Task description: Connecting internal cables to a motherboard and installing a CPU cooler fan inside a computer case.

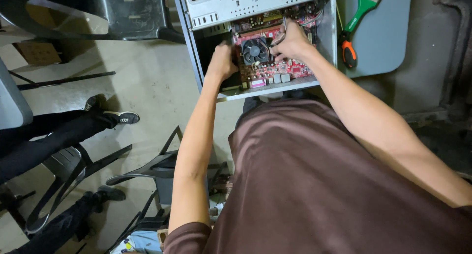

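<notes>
Both hands inside an opened computer case [260, 94]

The side panel is already off, and the red motherboard [295, 67] with its fan [254, 51] is still seated inside. The left hand [222, 62] braces the board's edge, fingers curled; the right hand [291, 42] pinches cables [279, 38] near the fan. A screwdriver [349, 55] and brush [364, 8] lie untouched on the table [388, 42].

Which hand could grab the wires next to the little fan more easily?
Probably the right hand. It already sits among the wires beside the fan on the red circuit board. The left hand rests on the fan's other side, at the computer case's dark edge.
</notes>
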